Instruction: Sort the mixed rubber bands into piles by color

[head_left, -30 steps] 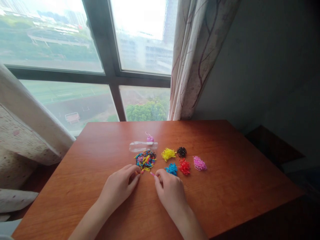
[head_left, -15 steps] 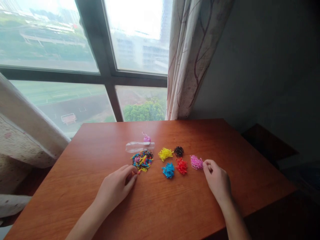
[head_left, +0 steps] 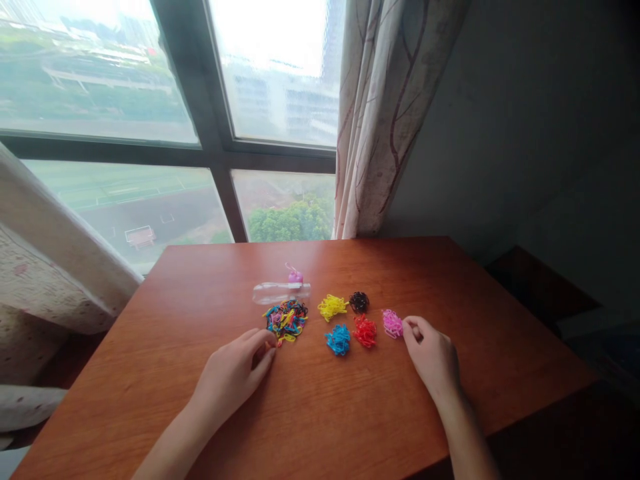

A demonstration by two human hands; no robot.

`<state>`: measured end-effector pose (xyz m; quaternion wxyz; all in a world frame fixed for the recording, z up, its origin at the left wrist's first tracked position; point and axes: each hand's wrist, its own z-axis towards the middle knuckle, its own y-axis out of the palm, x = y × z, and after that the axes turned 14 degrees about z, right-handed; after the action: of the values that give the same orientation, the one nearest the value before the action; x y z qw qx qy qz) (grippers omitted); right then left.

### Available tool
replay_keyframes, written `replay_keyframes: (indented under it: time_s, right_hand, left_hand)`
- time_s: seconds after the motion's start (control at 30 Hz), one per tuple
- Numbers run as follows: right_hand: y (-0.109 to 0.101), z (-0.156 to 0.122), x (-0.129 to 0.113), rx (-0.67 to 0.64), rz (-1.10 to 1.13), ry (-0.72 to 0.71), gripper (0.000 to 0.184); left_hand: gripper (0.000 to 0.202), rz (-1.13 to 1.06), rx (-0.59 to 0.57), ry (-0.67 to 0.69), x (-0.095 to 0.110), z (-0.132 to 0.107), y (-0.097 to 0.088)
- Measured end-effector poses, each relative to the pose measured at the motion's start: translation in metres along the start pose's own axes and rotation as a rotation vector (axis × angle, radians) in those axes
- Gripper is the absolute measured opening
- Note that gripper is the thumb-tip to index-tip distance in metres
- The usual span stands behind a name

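Note:
A mixed heap of small coloured rubber bands (head_left: pixel 287 319) lies left of centre on the table. My left hand (head_left: pixel 243 363) rests at the heap's near-left edge, fingers curled and thumb close to the index finger; whatever they hold is hidden. At the right, my right hand (head_left: pixel 431 350) has thumb and forefinger pinched together against a pile of pink bands (head_left: pixel 392 324). I cannot make out what is between those fingertips. Between my hands sit single-colour piles: yellow bands (head_left: pixel 333 307), black bands (head_left: pixel 359 302), blue bands (head_left: pixel 339 340) and red bands (head_left: pixel 365 331).
Behind the mixed heap, a clear plastic container (head_left: pixel 275 293) lies on its side, with a pink cap-like piece (head_left: pixel 295 276) carrying a loop beside it. The brown wooden table (head_left: pixel 320 413) meets a window at the back, and curtains (head_left: pixel 373 133) hang at both sides.
My right hand has shifted very slightly left and up against the pink pile. The left hand stays at the mixed heap; the piles look the same.

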<state>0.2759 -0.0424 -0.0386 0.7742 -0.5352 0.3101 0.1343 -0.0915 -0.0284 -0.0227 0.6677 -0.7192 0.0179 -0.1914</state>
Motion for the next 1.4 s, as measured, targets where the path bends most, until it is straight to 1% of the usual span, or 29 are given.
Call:
replay_keyframes:
  time_s: [0.1,0.17,0.2,0.33,0.43,0.53,0.73,1.0,1.4]
  right_hand:
    - [0.003,-0.006,-0.012,0.042,0.061,-0.058,0.026]
    - [0.009,-0.015,-0.026,0.034,0.136,-0.121,0.026]
    - [0.014,-0.020,-0.035,0.013,0.182,-0.160,0.025]
    - [0.037,-0.047,-0.069,-0.138,0.339,-0.288,0.023]
    - [0.054,-0.065,-0.089,-0.233,0.379,-0.354,0.022]
    - [0.066,-0.078,-0.102,-0.281,0.386,-0.389,0.021]
    - [0.076,-0.088,-0.107,-0.333,0.393,-0.395,0.017]
    - [0.075,-0.088,-0.106,-0.340,0.378,-0.400,0.016]
    - [0.074,-0.087,-0.107,-0.363,0.392,-0.385,0.015]
  left_hand:
    - [0.016,0.010,0.011,-0.003,0.001,-0.001,0.000]
    - [0.016,0.022,0.030,-0.010,0.001,-0.001,0.002]
    - [0.017,0.025,0.042,-0.013,0.002,0.000,0.003]
    - [0.018,0.034,0.076,-0.008,0.006,0.002,0.006]
    - [0.018,0.074,0.073,-0.014,0.010,0.005,0.007]
    - [0.019,0.105,0.073,-0.018,0.013,0.006,0.007]
    - [0.021,0.179,0.090,0.019,0.020,0.010,0.003]
    - [0.025,0.305,0.046,0.065,0.025,0.015,0.001]
    - [0.023,0.233,0.097,0.089,0.023,0.012,0.002]
